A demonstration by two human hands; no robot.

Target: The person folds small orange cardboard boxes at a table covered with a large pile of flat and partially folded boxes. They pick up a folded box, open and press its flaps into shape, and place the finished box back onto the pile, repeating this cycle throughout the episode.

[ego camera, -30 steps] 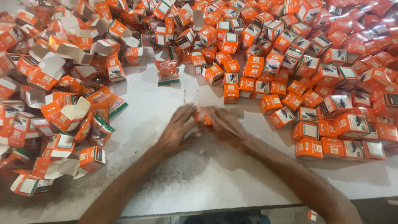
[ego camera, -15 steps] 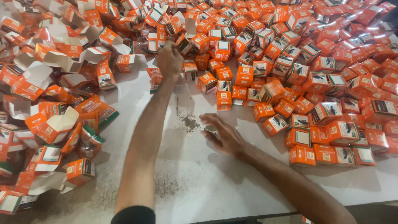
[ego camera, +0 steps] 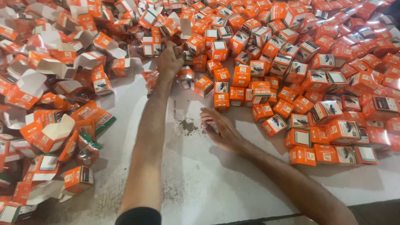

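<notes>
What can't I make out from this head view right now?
- Left hand: its fingers are buried among the orange boxes, so any grasp is hidden.
- Right hand: whatever is under its palm is covered.
- Dark specks on the white table: too small to identify.
- Pile: cut off by the top, left and right edges.

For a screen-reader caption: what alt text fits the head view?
A person's left hand reaches into a heap of small orange boxes on a white table, while the right hand rests flat near dark crumbs. Opened, torn boxes lie at left.
</notes>
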